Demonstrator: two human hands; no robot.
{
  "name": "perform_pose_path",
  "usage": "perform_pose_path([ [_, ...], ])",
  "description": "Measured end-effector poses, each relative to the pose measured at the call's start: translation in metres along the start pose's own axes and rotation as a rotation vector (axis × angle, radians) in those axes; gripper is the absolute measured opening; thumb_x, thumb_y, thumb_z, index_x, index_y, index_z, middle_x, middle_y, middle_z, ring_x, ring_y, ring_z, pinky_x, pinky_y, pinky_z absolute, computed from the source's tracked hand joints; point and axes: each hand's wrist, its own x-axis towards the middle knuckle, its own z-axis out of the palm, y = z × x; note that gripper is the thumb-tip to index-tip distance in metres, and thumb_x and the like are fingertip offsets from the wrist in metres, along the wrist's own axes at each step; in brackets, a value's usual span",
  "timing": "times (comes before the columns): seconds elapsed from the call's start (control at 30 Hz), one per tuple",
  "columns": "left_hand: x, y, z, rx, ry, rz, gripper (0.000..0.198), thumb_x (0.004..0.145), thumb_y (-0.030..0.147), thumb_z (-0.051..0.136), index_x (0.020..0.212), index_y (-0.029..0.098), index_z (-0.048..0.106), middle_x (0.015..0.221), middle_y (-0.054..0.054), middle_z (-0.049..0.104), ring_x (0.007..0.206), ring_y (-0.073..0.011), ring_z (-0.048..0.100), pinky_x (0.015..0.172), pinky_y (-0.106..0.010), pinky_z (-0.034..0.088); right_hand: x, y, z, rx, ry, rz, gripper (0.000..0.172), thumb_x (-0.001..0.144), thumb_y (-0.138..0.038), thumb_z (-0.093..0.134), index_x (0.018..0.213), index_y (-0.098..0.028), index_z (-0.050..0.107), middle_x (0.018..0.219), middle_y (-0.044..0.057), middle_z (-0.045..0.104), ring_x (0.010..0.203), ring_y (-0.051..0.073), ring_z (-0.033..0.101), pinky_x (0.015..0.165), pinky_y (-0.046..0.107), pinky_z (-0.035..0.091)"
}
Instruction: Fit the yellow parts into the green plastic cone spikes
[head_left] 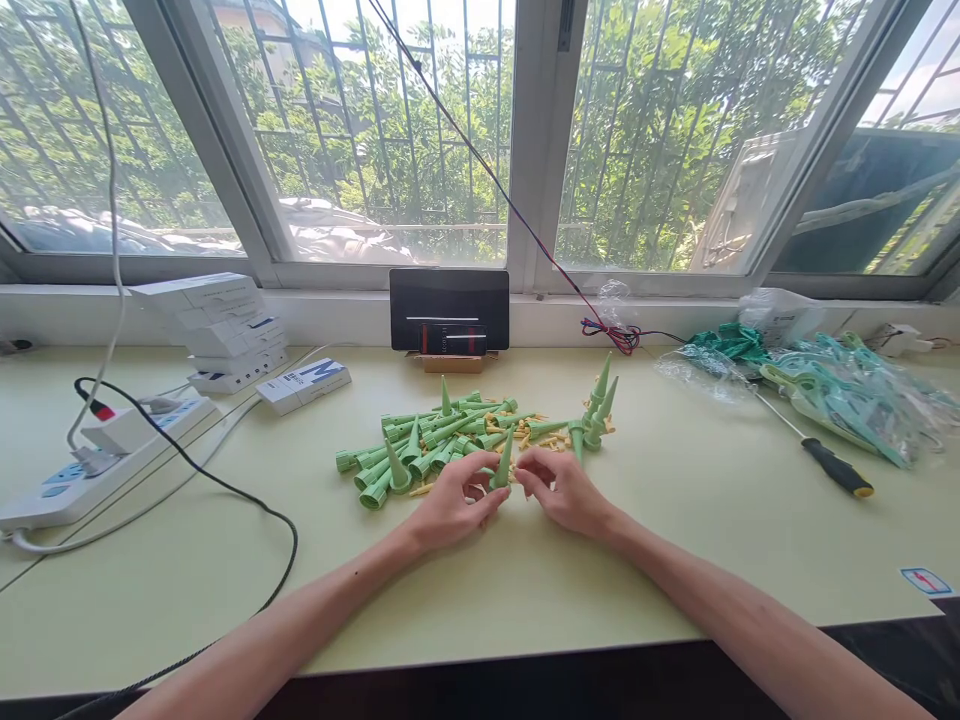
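Observation:
My left hand (457,500) grips a green cone (505,462) that points upward, just in front of a pile. Close to the cone's right side, my right hand (562,490) has its thumb and fingers pinched together; what they hold is too small to make out. Behind my hands lies the pile of green cones (442,432), mostly on their sides, a few upright. Small yellow pieces (544,440) are scattered among them. At the pile's right, several green cones (596,405) stand clustered together, with small yellow parts by them.
On the left are a power strip (157,450), black and white cables, and stacked white boxes (232,325). A dark screen (450,300) stands at the back. To the right lie a screwdriver (836,467) and plastic bags with green parts (855,390).

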Motion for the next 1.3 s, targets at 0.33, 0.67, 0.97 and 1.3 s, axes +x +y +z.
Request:
perform_pose_path([
  [0.33, 0.0005, -0.0076, 0.0008, 0.034, 0.01, 0.082, 0.027, 0.088, 0.031, 0.059, 0.112, 0.019, 0.06, 0.099, -0.004, 0.055, 0.068, -0.0108, 0.058, 0.057, -0.023, 0.055, 0.0004, -0.0027, -0.0009, 0.145, -0.031, 0.101, 0.023, 0.094, -0.036, 0.051, 0.081, -0.018, 0.055, 0.06, -0.002, 0.057, 0.048, 0.01, 0.047, 0.048, 0.022, 0.038],
  [0.67, -0.0001, 0.001, 0.0024, -0.087, 0.032, -0.055, 0.039, 0.085, 0.037, 0.064, 0.117, 0.017, 0.052, 0.094, -0.005, 0.06, 0.058, -0.0104, 0.059, 0.052, -0.025, 0.055, 0.0016, 0.0, 0.0007, 0.156, 0.024, 0.144, 0.021, 0.094, -0.04, 0.052, 0.094, -0.019, 0.056, 0.062, -0.002, 0.06, 0.047, 0.01, 0.049, 0.049, 0.023, 0.04],
  [0.97, 0.0037, -0.0014, -0.0001, -0.243, 0.117, -0.14, 0.041, 0.083, 0.044, 0.066, 0.111, 0.018, 0.051, 0.09, -0.003, 0.057, 0.056, -0.0115, 0.061, 0.045, -0.024, 0.053, 0.0001, -0.0039, -0.0001, -0.019, 0.105, 0.103, 0.019, 0.09, -0.037, 0.058, 0.097, -0.019, 0.058, 0.078, 0.0, 0.06, 0.053, 0.01, 0.049, 0.05, 0.024, 0.04],
  [1.3, 0.004, 0.0004, 0.0003, -0.22, 0.104, -0.165, 0.041, 0.085, 0.044, 0.063, 0.112, 0.014, 0.05, 0.068, 0.001, 0.058, 0.052, -0.0126, 0.057, 0.048, -0.026, 0.051, 0.0019, -0.0029, -0.001, -0.08, 0.123, 0.07, 0.013, 0.089, -0.033, 0.059, 0.089, -0.019, 0.058, 0.079, 0.0, 0.061, 0.052, 0.01, 0.046, 0.051, 0.024, 0.039],
])
